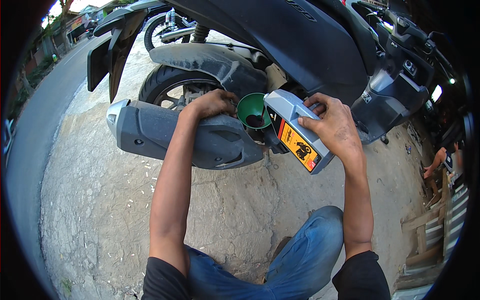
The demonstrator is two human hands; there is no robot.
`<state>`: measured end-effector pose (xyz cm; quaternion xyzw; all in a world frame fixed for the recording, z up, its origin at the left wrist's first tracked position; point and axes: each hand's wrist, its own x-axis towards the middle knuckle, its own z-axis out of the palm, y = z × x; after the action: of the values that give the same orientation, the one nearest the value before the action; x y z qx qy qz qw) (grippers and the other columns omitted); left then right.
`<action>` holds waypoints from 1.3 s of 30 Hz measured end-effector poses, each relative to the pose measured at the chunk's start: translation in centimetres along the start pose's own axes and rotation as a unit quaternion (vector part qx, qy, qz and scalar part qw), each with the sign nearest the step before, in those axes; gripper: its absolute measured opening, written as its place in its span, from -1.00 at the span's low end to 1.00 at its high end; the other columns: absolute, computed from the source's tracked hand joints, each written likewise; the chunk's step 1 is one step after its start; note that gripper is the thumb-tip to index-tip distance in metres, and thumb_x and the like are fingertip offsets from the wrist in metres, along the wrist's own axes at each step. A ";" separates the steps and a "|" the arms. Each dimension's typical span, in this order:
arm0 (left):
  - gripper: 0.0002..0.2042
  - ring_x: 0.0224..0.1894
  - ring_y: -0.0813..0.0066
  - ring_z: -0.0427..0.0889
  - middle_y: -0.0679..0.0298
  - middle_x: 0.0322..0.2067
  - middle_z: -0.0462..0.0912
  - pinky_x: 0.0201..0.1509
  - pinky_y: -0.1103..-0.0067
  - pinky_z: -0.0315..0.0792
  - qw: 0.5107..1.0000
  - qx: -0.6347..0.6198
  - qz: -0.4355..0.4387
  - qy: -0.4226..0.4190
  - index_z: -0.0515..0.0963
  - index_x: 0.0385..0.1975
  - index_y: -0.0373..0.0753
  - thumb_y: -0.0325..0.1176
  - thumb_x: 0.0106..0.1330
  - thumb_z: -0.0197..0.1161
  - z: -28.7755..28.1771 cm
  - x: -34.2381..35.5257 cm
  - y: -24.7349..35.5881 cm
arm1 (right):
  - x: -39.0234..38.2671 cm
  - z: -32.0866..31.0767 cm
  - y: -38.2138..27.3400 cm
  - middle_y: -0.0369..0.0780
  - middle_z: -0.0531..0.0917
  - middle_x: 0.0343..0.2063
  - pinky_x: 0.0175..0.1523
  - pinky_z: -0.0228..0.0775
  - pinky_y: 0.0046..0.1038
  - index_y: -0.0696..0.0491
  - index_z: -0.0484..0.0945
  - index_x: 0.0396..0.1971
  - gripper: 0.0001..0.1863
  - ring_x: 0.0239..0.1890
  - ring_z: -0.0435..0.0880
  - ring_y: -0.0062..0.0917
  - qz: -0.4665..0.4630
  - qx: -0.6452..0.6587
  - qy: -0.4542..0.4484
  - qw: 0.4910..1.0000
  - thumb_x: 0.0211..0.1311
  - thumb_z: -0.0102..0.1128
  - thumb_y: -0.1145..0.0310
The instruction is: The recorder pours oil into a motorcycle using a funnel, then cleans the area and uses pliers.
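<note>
In my right hand is a grey oil bottle with an orange and black label, tilted so its mouth is over a green funnel. Dark reddish oil runs in a thin stream from the bottle and pools in the funnel. My left hand reaches over the scooter's exhaust muffler, its fingers curled at the funnel's left rim; the fingertips are partly hidden. The funnel stands low on the side of a dark scooter, and its lower end is out of sight.
Behind the muffler is the scooter's rear wheel under a dusty mudguard. Another scooter stands at the right. A road runs along the left. Wooden planks and a seated person are at far right.
</note>
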<state>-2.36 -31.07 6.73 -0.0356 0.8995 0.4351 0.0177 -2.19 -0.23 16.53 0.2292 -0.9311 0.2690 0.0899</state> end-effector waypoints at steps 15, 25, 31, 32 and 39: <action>-0.43 -0.04 0.33 0.77 0.09 -0.13 0.82 0.21 0.51 0.51 1.000 0.013 0.006 0.003 0.65 0.20 -0.23 -0.27 0.09 0.41 0.2 0.5 -0.4 | -0.2 0.0 -0.4 0.04 0.82 -0.21 -0.12 0.66 -0.40 0.18 0.77 0.01 -0.55 -0.28 0.86 -0.35 -0.007 -0.004 0.006 1.000 0.06 0.53 0.39; -0.43 -0.03 0.32 0.77 0.08 -0.13 0.82 0.22 0.50 0.51 1.000 0.016 0.017 0.007 0.66 0.18 -0.23 -0.28 0.08 0.40 0.1 0.6 -0.8 | -0.3 0.1 -0.4 0.06 0.81 -0.22 -0.11 0.65 -0.42 0.20 0.76 0.02 -0.54 -0.28 0.85 -0.34 -0.015 -0.002 0.005 1.000 0.06 0.53 0.40; -0.43 -0.05 0.34 0.77 0.10 -0.14 0.83 0.21 0.50 0.52 1.000 0.012 0.016 0.000 0.65 0.20 -0.25 -0.27 0.11 0.40 0.1 0.8 -1.0 | -0.3 0.0 -0.5 0.07 0.81 -0.20 -0.09 0.65 -0.41 0.20 0.76 0.01 -0.54 -0.26 0.86 -0.33 -0.010 -0.005 0.003 1.000 0.06 0.52 0.41; -0.44 -0.05 0.35 0.78 0.11 -0.15 0.83 0.21 0.51 0.52 1.000 0.012 0.013 0.002 0.64 0.20 -0.26 -0.27 0.13 0.39 0.1 0.7 -1.0 | -0.3 0.0 -0.5 0.07 0.81 -0.19 -0.09 0.65 -0.40 0.20 0.76 0.01 -0.54 -0.25 0.86 -0.33 -0.010 -0.004 0.004 1.000 0.06 0.52 0.41; -0.46 -0.06 0.36 0.78 0.11 -0.15 0.83 0.20 0.52 0.52 1.000 0.015 0.007 0.007 0.64 0.20 -0.26 -0.29 0.17 0.38 0.1 0.5 -0.7 | -0.3 0.0 -0.5 0.07 0.81 -0.19 -0.08 0.66 -0.39 0.20 0.76 0.01 -0.54 -0.24 0.86 -0.32 -0.011 -0.007 0.006 1.000 0.06 0.53 0.40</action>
<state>-2.83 -31.47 6.07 -0.0322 0.9062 0.4216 0.0088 -1.72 -0.53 16.65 0.2374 -0.9299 0.2624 0.1005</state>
